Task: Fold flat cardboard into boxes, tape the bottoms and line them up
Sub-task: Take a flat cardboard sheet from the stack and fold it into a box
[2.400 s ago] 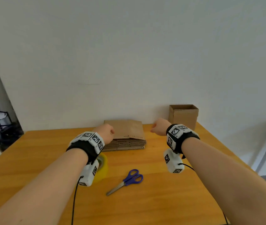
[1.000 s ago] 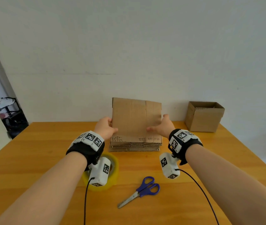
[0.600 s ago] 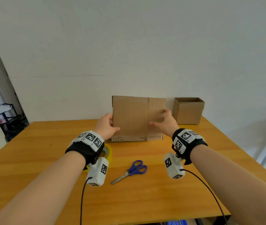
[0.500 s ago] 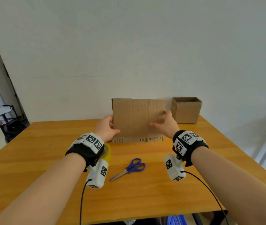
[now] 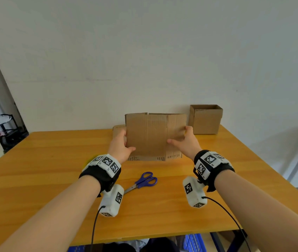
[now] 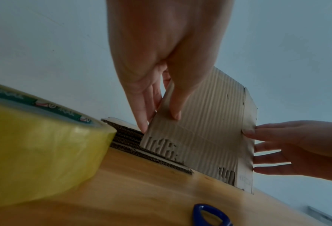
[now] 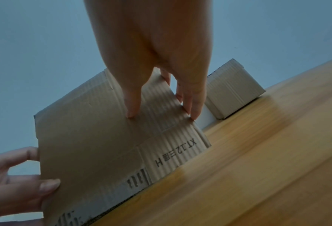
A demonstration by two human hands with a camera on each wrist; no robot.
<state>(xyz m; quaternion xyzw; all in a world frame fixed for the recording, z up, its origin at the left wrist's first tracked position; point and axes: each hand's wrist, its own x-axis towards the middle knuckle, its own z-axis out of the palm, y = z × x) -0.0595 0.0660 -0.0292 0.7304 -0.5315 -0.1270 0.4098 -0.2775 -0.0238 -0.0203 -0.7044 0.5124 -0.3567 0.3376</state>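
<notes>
Orange-brown wooden bench (image 5: 35, 179), wide and bare-grained, set against a plain white wall (image 5: 144, 51).

Flattened brown corrugated cardboard blank (image 5: 153, 135), stood upright on its lower edge near the middle of the bench's far edge, broad face toward the head camera, long axis running left to right along that far edge, flutes running vertically, printed marks along the bottom strip. Starting to open at the top, with a second panel edge showing behind the front face.

Stack of flat brown cardboard blanks (image 6: 126, 134), lying just behind the upright blank's left part, mostly hidden by it in the head view.

Finished open-topped brown cardboard box (image 5: 205, 119), upright at the far right corner of the bench, just beside the blank's right edge and apart from it.

Roll of yellowish clear packing tape (image 6: 35, 152), flat on the bench under the left wrist.

Left hand (image 5: 121, 145), pinching the blank's left edge, thumb on the front face, fingers behind.

Right hand (image 5: 186, 142), pinching the right edge, thumb on the front face near the vertical crease, fingers wrapped round the edge.

Blue-handled scissors (image 5: 141, 181), lying flat between the two wrists, handles toward the far right, blades toward the near left.
</notes>
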